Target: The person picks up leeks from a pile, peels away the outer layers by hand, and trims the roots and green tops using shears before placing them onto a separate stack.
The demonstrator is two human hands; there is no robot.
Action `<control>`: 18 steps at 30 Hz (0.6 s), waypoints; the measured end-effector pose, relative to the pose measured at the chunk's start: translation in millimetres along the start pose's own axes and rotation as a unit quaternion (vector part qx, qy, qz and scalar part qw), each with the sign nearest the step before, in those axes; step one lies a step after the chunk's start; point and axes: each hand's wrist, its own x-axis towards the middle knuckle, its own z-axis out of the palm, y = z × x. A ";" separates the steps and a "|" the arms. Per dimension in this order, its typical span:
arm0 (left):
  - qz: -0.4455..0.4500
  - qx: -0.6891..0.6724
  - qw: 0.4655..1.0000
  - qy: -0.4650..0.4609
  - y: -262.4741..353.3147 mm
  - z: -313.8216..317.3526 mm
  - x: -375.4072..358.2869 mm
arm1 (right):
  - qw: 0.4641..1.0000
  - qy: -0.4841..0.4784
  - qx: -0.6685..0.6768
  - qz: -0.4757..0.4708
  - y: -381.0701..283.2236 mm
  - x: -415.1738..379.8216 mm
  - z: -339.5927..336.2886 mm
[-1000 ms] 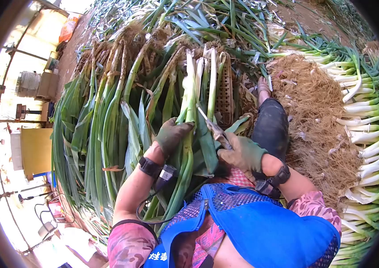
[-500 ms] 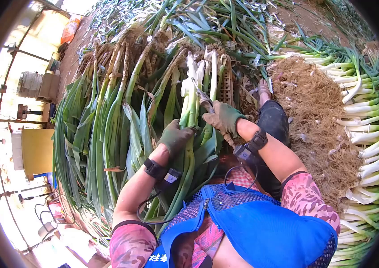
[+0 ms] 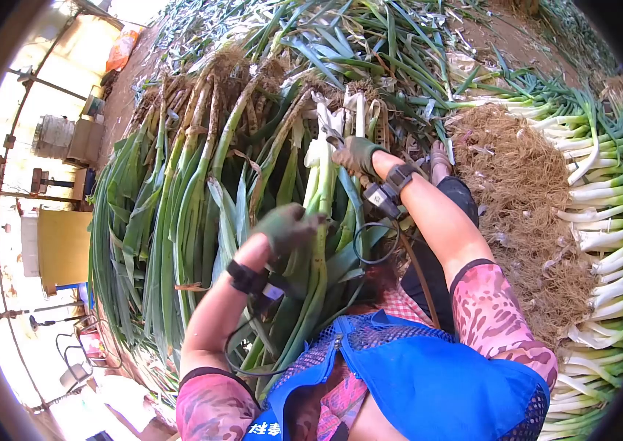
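My right hand is wrapped around an air gun, its metal nozzle pointing up and left at the pale stem of a leek. A brown hose runs down behind the forearm. Loose white skin bunches near the nozzle. My left hand, smeared by motion, overlaps the lower green part of that leek; its grip is hidden by the blur. Both hands wear dark green gloves. A second pale leek lies just beyond the right hand. Unpeeled leeks with muddy roots lie in a thick pile to the left.
A heap of cut roots lies on the right, bordered by a long row of clean white leeks. Leaf scraps cover the ground ahead. My foot is beside the root heap. Boxes and a yellow panel stand far left.
My right hand has moved up with the air gun, towards the root end. My left hand, earlier wrapped round the leek's stalk, has shifted slightly and is now blurred.
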 end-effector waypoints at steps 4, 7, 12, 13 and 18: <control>0.002 0.191 0.958 0.214 -26.3 -58.1 41.2 | 0.989 0.040 -0.110 -0.086 9.3 -39.8 9.0; -0.129 0.370 0.902 0.179 -45.0 -55.1 94.2 | 0.988 0.040 -0.115 -0.093 18.5 -64.4 24.0; -0.230 0.432 0.846 0.212 -61.9 -48.9 128.3 | 0.994 0.051 -0.082 -0.046 20.1 -135.7 30.1; -0.202 0.448 0.843 0.217 -63.2 -49.3 124.4 | 0.995 0.060 -0.065 -0.054 34.2 -142.0 31.1; -0.136 0.467 0.849 0.206 -18.7 -92.1 74.8 | 0.995 0.049 0.057 -0.067 56.8 -182.5 8.3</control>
